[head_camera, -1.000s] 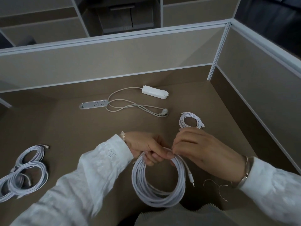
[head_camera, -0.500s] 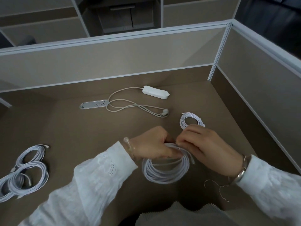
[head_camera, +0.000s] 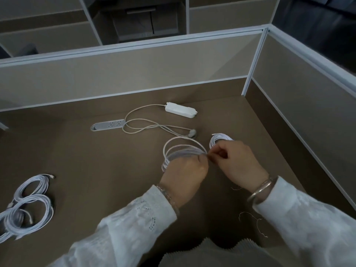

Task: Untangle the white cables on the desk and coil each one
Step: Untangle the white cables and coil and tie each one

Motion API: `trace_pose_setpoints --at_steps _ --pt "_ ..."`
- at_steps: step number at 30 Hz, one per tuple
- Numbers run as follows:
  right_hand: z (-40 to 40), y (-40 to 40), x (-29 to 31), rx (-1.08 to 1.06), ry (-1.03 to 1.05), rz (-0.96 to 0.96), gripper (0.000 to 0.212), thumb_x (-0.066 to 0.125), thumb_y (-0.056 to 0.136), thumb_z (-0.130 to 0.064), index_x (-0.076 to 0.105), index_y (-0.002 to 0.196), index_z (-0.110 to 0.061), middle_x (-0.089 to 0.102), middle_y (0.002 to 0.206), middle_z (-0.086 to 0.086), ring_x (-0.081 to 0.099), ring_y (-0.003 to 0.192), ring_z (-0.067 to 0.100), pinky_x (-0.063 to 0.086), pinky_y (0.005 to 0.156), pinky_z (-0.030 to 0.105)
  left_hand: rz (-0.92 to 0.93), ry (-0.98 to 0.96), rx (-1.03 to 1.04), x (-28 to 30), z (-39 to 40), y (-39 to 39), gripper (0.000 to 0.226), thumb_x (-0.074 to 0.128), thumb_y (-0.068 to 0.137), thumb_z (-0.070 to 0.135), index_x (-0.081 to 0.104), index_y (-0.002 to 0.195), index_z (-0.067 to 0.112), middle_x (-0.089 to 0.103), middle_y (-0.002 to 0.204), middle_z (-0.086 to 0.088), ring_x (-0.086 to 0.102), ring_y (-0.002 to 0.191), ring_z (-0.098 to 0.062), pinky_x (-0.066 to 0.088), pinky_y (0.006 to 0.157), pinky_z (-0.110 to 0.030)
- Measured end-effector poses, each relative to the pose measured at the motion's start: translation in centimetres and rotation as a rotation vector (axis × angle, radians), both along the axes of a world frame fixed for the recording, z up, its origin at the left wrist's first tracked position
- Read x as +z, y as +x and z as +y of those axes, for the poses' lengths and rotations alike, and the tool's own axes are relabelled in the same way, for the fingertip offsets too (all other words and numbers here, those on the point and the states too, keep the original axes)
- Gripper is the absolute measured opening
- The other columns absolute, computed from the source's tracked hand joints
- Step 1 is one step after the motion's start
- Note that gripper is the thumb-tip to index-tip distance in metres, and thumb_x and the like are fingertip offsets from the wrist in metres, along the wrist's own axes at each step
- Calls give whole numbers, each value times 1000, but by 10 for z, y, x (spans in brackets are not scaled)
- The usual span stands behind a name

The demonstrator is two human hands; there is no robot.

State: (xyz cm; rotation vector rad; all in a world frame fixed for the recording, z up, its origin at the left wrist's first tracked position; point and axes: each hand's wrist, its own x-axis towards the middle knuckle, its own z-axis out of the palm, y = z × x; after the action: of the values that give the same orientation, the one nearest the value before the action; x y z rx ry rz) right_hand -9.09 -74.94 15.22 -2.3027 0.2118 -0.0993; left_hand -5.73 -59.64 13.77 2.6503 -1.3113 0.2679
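You have one view only — a wide-angle camera on the person's head, looking forward and down across the brown desk (head_camera: pixel 81 170) toward the partition (head_camera: pixel 134 74) at its far edge. It sits close above the left hand (head_camera: pixel 185 170) and right hand (head_camera: pixel 238 160), the sleeves filling the lower frame. Straight lines bow near the edges — no second view shares the scene.

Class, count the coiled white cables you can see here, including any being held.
4: one coil held in both hands, a small one behind the right hand, two overlapping at left; more may be hidden.
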Motion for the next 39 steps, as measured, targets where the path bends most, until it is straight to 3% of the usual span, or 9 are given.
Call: trace_pose_setpoints --at_steps 4,9,13,16,18,22,32,36,39 --pt "-13 -6 11 -3 480 -49 8 67 82 -2 69 81 -10 70 71 6 63 62 8 51 65 23 273 -299 98 8 7 7 18 63 90 25 68 105 17 71 93 -3 65 82 -23 46 71 -29" --pt "-16 -15 17 120 245 -244 12 69 81 -5 74 88 -13 72 82 -5 65 76 7 52 70 17 377 -456 87 25 5 3 32 69 87 28 65 117 17 73 99 3 66 80 -10 38 69 -1" --pt "-21 -16 12 197 188 -283 12 70 81 -18 75 92 -19 70 86 -7 65 81 13 53 71 26 462 -504 35 32 4 -2 48 69 87 23 55 132 16 61 75 17 56 58 7 36 59 2" --pt "-24 -16 12 241 162 -305 20 64 80 -33 75 89 -20 68 86 -6 64 81 15 52 71 29 432 -518 -8 30 6 -2 42 67 87 20 60 128 15 66 88 15 61 77 5 41 68 1" --pt "-25 -16 15 278 23 -343 18 64 80 -32 74 87 -19 67 86 -9 63 80 10 51 71 27 386 -473 -24 25 6 -1 33 66 88 22 65 121 17 72 104 4 66 88 -7 49 78 -11" --pt "-28 -13 26 464 -344 -391 22 54 84 -27 73 84 -16 66 82 -6 61 77 12 52 71 30 326 -373 -61 20 4 -2 21 61 91 25 69 110 18 72 100 3 66 91 -14 51 79 -30" --pt "-18 -7 29 444 -918 -519 13 52 80 -16 62 72 -13 58 72 3 56 63 20 41 48 30 316 -360 -6 21 -3 -1 18 57 91 28 69 102 20 72 90 2 67 84 -16 47 70 -21" --pt "-10 -5 31 313 -775 -415 24 41 81 -26 58 71 -12 55 69 3 54 59 23 38 43 30 175 -308 34 17 -8 3 26 48 91 28 67 105 16 72 94 -2 67 86 -23 53 74 -40" --pt "-7 -6 25 160 -457 -392 25 46 83 -25 67 77 -13 61 73 2 59 62 21 49 55 34 101 -340 77 16 -8 6 22 57 90 20 68 106 9 73 90 -7 68 80 -27 56 71 -41"
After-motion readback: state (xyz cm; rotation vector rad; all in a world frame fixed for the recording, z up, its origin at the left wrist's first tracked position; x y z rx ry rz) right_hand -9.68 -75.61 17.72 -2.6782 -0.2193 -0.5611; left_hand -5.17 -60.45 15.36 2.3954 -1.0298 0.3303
